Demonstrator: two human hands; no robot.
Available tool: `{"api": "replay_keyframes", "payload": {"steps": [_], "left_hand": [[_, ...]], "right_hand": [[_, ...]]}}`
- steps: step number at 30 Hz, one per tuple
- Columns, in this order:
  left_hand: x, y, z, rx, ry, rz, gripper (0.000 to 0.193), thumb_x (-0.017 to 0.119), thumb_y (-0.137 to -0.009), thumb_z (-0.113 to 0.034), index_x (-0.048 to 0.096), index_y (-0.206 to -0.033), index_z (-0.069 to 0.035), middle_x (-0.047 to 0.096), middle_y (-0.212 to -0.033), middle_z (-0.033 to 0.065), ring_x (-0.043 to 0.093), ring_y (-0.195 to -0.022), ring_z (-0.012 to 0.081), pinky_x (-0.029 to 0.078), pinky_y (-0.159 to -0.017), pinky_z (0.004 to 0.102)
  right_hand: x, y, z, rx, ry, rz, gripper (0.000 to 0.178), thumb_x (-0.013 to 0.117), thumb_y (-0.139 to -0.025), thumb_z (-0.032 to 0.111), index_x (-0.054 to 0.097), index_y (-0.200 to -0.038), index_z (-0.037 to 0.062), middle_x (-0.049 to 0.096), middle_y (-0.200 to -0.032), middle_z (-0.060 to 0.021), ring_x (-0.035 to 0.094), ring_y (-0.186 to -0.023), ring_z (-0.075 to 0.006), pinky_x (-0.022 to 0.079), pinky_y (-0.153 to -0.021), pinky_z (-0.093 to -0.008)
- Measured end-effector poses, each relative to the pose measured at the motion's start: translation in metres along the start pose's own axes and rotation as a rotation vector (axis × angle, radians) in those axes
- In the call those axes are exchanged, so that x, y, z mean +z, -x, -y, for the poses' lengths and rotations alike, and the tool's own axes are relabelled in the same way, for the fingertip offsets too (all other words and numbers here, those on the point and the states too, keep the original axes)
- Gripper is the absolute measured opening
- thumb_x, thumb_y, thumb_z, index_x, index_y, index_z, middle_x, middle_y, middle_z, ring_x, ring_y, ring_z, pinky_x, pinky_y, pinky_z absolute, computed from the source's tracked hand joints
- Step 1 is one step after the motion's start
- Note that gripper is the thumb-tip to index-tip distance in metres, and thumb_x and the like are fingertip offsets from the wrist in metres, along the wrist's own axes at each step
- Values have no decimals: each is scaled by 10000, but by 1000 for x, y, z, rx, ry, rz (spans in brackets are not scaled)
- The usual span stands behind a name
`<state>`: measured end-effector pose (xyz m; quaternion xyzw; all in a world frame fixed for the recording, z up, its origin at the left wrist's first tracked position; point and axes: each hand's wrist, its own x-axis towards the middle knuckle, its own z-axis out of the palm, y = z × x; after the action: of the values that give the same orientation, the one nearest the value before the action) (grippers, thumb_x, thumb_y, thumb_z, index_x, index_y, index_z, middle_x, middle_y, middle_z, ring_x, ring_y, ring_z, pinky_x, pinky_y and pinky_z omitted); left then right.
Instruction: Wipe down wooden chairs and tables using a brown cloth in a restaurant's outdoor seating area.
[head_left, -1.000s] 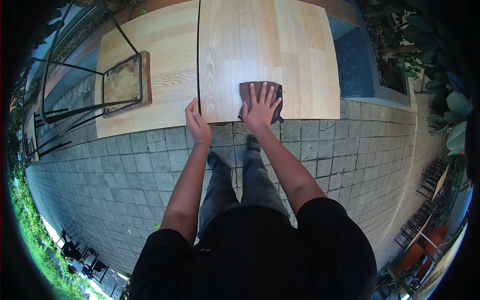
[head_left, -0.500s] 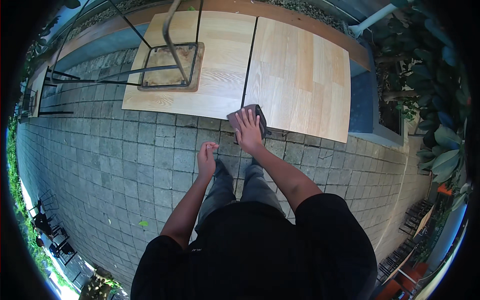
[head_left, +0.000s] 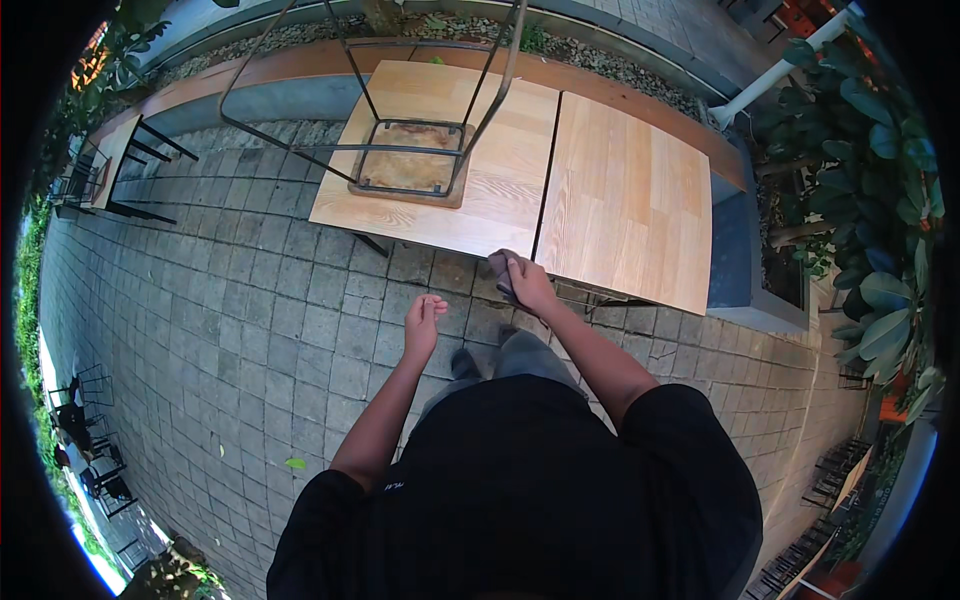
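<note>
My right hand point(head_left: 533, 287) grips a folded dark brownish-grey cloth point(head_left: 504, 276) at the near edge of the tables, close to the gap between them. The cloth hangs partly below the edge, and its far side is hidden by the fingers. My left hand point(head_left: 427, 313) hovers over the paving to the left, its fingers loosely curled in with nothing seen in them. Ahead are two light wooden tabletops, a left table point(head_left: 500, 150) and a right table point(head_left: 630, 200), side by side. An upturned stool point(head_left: 410, 170) rests seat-down on the left one, metal legs up.
A long brown ledge point(head_left: 300, 65) runs behind the tables. Leafy plants point(head_left: 870, 240) and a grey planter wall point(head_left: 765, 300) stand at the right. Another table point(head_left: 118, 160) is at the far left. Grey paving point(head_left: 240, 330) surrounds my feet, with more chairs at the lower corners.
My right hand has gone from lying flat on the cloth to gripping it, drawn back at the table edge. The view has shifted, placing the tables and stool farther right and lower.
</note>
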<state>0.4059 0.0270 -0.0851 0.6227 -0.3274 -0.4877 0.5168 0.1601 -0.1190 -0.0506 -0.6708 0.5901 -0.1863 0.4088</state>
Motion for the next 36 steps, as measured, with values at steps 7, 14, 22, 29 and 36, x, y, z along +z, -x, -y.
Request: {"api": "replay_keyframes", "payload": {"steps": [7, 14, 22, 29, 36], "left_hand": [[-22, -47, -27, -52, 20, -99, 278, 466, -1192, -275, 659, -1184, -76, 773, -1093, 51, 730, -965, 121, 533, -816, 268], [-77, -93, -123, 226, 5, -250, 156, 564, -1142, -125, 646, -1179, 3, 717, -960, 59, 711, -875, 133, 591, -833, 280], [-221, -155, -313, 577, -56, -667, 156, 627, -1132, -190, 682, -1103, -46, 524, -781, -91, 445, -681, 10, 327, -603, 220], [-306, -277, -466, 702, -580, -333, 295, 719, -1056, -302, 708, -1035, -8, 621, -762, 5, 524, -703, 88, 428, -646, 290], [-256, -330, -531, 490, -1278, 157, 567, 696, -995, -560, 766, -908, -4, 772, -904, 214, 739, -862, 383, 571, -813, 484]], "right_hand": [[-9, -82, 21, -192, 417, -170, 1006, 633, -1013, 607, 234, -1712, 3, 164, -1763, -349, 216, -1599, -579, 297, -1287, -602], [17, -94, 14, -127, 783, 434, 1159, 750, -922, 600, 161, -1737, 24, 20, -1782, -357, 82, -1640, -574, 276, -1301, -615], [-69, -157, 35, -57, 15, 204, 325, 712, -1042, 293, 759, -944, -13, 760, -779, -96, 742, -689, -200, 584, -649, -342], [-219, -125, 270, -141, -328, -306, 439, 580, -1136, 411, 717, -913, 59, 467, -647, 77, 419, -544, -33, 323, -498, -250], [-227, -102, 382, -3, 512, -453, 477, 701, -1011, 441, 778, -924, -22, 720, -796, -248, 697, -741, -386, 554, -739, -459]]}}
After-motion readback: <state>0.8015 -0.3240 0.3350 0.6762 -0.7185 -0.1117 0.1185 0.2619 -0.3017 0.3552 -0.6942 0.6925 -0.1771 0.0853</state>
